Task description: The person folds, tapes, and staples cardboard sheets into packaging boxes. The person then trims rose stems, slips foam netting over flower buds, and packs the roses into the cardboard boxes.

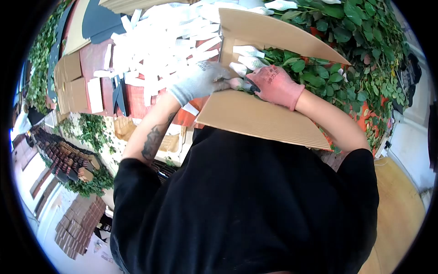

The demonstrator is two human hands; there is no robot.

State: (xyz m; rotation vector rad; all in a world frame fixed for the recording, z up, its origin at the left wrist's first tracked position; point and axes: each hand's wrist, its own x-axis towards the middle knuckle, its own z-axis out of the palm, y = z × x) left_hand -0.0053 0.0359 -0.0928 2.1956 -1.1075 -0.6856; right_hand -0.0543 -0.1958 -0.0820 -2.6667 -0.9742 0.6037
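Observation:
My left hand [200,81], in a pale grey glove, has its fingertips closed at the tip of a pinkish flower bud [237,84] in a white mesh sleeve. My right hand [275,86], in a red-pink glove, grips the same flower just behind its head. Something dark shows by the right fingers; I cannot make out what it is. Beside them, several netted flower heads [250,62] lie in a row, with leafy stems [315,71] trailing right. A bent cardboard sheet [264,119] is under and around this bunch, its far flap [278,34] standing up.
A pile of white mesh sleeves [155,45] covers the red table [98,57] to the left. Nearby lie a dark-blue strip-like item [120,96] and folded cardboard [70,84]. Dense leafy stems [365,27] heap at the right. Stacked boxes [81,223] stand on the floor.

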